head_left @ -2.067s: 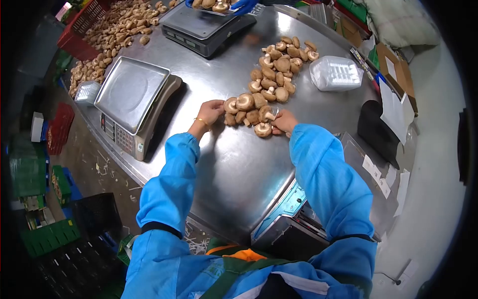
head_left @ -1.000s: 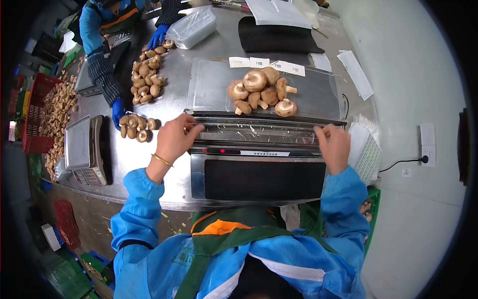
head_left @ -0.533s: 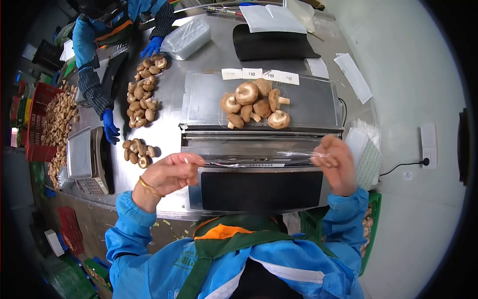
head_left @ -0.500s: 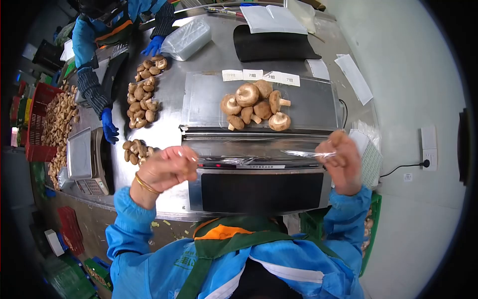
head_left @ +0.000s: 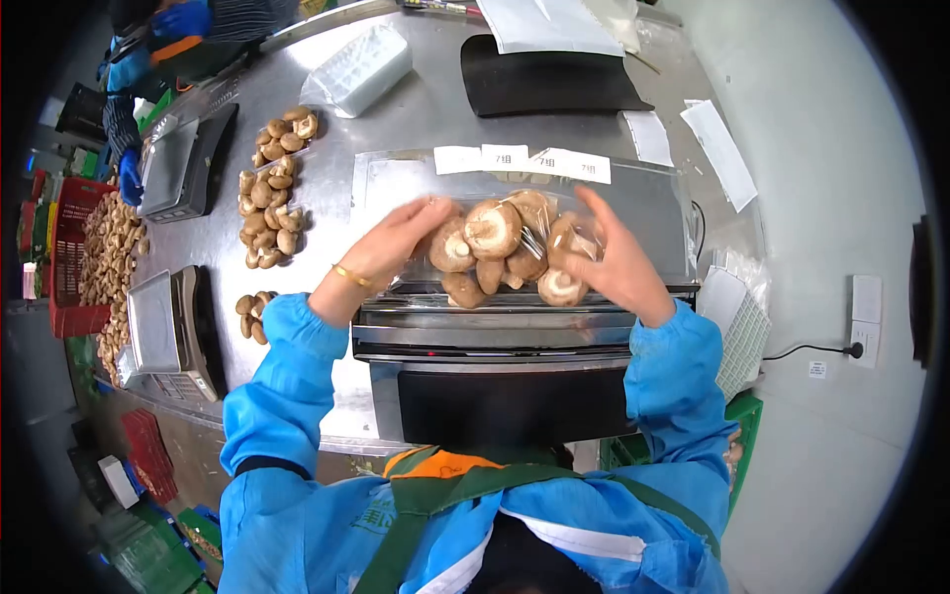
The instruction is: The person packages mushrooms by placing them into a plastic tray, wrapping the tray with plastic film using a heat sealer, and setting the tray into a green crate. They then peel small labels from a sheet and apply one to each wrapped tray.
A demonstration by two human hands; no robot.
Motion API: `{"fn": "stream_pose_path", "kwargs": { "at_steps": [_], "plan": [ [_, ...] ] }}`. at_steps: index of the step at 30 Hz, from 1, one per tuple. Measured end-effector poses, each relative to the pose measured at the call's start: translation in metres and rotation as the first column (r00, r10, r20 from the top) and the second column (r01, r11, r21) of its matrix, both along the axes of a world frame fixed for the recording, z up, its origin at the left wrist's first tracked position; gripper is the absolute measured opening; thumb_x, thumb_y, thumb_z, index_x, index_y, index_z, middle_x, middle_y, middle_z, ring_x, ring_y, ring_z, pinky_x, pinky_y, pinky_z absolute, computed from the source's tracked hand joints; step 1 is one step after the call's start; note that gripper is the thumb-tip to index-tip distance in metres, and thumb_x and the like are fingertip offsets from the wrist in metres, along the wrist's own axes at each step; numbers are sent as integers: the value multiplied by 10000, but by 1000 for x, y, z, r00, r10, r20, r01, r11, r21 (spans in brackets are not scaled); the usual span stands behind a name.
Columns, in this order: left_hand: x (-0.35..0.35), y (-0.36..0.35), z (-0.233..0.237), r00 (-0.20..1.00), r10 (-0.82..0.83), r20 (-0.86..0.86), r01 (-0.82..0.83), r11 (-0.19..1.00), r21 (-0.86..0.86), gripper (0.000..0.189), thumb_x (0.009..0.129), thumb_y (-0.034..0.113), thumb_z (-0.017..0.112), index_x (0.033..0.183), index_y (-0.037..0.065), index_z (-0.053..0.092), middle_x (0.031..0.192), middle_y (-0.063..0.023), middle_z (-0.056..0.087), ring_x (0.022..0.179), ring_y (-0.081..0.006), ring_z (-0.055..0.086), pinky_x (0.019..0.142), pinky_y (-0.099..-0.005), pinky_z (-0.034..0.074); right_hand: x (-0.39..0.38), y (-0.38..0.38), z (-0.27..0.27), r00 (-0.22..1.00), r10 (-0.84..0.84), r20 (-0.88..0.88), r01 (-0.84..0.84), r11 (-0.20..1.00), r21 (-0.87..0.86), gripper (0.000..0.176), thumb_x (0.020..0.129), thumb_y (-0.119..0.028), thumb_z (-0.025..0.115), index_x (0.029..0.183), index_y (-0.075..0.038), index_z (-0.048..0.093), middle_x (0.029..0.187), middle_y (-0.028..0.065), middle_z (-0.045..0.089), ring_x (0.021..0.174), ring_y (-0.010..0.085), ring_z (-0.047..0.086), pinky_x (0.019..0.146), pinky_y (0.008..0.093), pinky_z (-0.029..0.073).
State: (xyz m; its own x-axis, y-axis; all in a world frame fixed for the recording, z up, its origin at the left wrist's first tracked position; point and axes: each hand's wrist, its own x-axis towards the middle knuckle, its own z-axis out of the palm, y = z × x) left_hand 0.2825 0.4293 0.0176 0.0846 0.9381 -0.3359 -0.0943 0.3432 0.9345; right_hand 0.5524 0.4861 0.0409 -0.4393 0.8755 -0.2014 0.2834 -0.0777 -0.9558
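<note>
Several brown shiitake mushrooms lie in a clear tray, and shiny streaks of plastic film show over them. My left hand curls round the left side of this pack, its fingertips partly hidden beside the caps. On the opposite side my right hand grips the edge, thumb and forefinger spread and the other fingers out of sight. The pack is over the back edge of the film wrapping machine, whose black pad is nearest me.
Other mushroom portions stand at left, beside two scales and a red crate. Paper labels line the back of the plate. Behind are a bag of trays and a black curved sheet. A co-worker's gloved hand is far left.
Both hands have moved from the film at the machine's front to the sides of the mushroom pack. Film now covers the mushrooms, which sit closer to me. The co-worker has shifted away leftward.
</note>
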Motion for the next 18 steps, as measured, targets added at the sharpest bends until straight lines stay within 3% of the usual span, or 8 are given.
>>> {"fn": "stream_pose_path", "kwargs": {
  "at_steps": [2, 3, 6, 10, 14, 15, 16, 18],
  "plan": [
    [6, -22, 9, 992, -16, 124, 39, 982, -183, 422, 974, 353, 420, 1110, -17, 571, 1023, -72, 612, 906, -122, 552, 799, -285, 453, 4, -11, 6, 992, 121, 30, -116, 984, -138, 657, 766, -111, 711, 1300, 37, 358, 1100, 171, 583, 992, 219, 596, 839, 322, 492],
    [6, -35, 11, 992, -13, 123, 36, 982, -186, 422, 974, 353, 420, 1110, -17, 571, 1023, -72, 612, 906, -122, 552, 799, -285, 453, 9, -18, 5, 982, 92, -162, -123, 972, -198, 627, 751, -100, 730, 1254, 56, 390, 1144, 144, 557, 1020, 198, 578, 863, 330, 485],
    [10, -87, 31, 976, -90, 197, 152, 935, -322, 519, 952, 447, 420, 1140, -15, 562, 1030, -90, 616, 938, -151, 590, 846, -292, 479, 36, -53, 22, 967, 243, -82, -255, 879, -402, 584, 741, -56, 712, 1244, -12, 418, 1139, 80, 559, 1075, 153, 533, 895, 293, 453],
    [32, -166, 6, 945, 35, 325, 149, 838, -524, 521, 950, 436, 429, 1156, -26, 552, 1077, -112, 613, 974, -177, 598, 851, -321, 501, 61, -122, 3, 940, 324, -103, -331, 806, -491, 541, 728, -47, 729, 1189, 0, 449, 1096, 52, 556, 1022, 134, 530, 908, 318, 442],
    [35, -174, -38, 899, 88, 429, 163, 842, -514, 514, 965, 416, 393, 1182, -35, 505, 1123, -128, 587, 993, -213, 600, 855, -335, 506, 60, -144, -26, 966, 209, -151, -254, 864, -435, 481, 749, -59, 706, 1158, 13, 465, 1053, 48, 551, 980, 111, 522, 869, 288, 451],
    [36, -179, -37, 885, 88, 458, 191, 827, -528, 516, 963, 420, 396, 1182, -34, 506, 1116, -126, 590, 988, -209, 601, 846, -335, 509, 67, -148, -36, 953, 303, 27, -273, 891, -363, 432, 749, -63, 699, 1115, 26, 488, 1033, 60, 560, 959, 95, 516, 845, 269, 452],
    [38, -185, -36, 870, 86, 485, 219, 814, -538, 518, 961, 423, 399, 1181, -33, 507, 1108, -124, 592, 983, -206, 602, 837, -336, 513, 67, -157, -33, 944, 312, 103, -293, 942, -167, 350, 784, -167, 705, 1002, 38, 525, 872, 146, 623, 810, 164, 615, 705, 320, 485],
    [51, -215, -35, 908, 196, 370, 114, 735, -669, 563, 943, 462, 422, 1160, -44, 537, 1089, -124, 607, 974, -178, 608, 834, -310, 517, 71, -177, -21, 866, 358, 348, -283, 927, -248, 272, 844, -195, 631, 976, 28, 548, 815, 177, 621, 756, 236, 633, 683, 325, 479]
  ]
}}
